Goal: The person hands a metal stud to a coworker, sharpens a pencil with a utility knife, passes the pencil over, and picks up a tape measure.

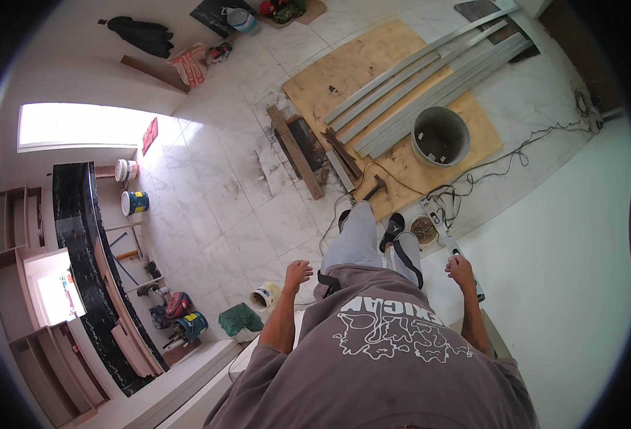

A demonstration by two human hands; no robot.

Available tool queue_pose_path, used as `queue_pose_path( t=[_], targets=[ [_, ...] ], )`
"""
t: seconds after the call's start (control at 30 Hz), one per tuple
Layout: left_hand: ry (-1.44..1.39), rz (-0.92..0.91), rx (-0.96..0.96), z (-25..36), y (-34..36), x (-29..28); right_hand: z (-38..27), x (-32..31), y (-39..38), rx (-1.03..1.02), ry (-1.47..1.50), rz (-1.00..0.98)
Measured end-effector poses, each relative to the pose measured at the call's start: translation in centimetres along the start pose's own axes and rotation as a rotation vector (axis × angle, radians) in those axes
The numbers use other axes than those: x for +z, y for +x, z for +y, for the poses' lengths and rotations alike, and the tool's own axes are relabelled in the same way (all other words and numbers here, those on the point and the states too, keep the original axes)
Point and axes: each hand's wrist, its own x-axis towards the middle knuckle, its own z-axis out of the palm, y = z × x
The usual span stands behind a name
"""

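White marble floor (208, 207) — both hands empty, left hand (298, 272) and right hand (460, 270) loosely curled.

Bucket (440, 136) on board (372, 79) — metal strips (430, 79) just left

The person wears a loose mauve short-sleeved T-shirt (380, 350) with white print, grey trousers (358, 239) and black sandals (392, 229).

One head-worn fisheye camera looks steeply down from high above the tiled floor (215, 207). The person's shirt (380, 350) fills six o'clock, close up; plywood sheet (344, 79) and metal rails (430, 79) lie far off at one o'clock.
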Motion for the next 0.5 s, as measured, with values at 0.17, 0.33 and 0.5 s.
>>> queue_pose_path(
  t=[0.17,0.33,0.5],
  targets=[
    [-0.001,-0.028,-0.038,-3.9,-0.9,0.6,-2.7,-1.5,2.3,-0.052,-0.08,-0.023],
    [0.213,-0.069,0.122,-3.4,-1.3,1.7,-4.3,-2.3,2.7,-0.122,-0.044,0.028],
    [0.207,-0.058,0.173,1.3,-0.1,2.7,-3.2,-2.4,1.4,-0.098,0.005,0.045]
  ],
)
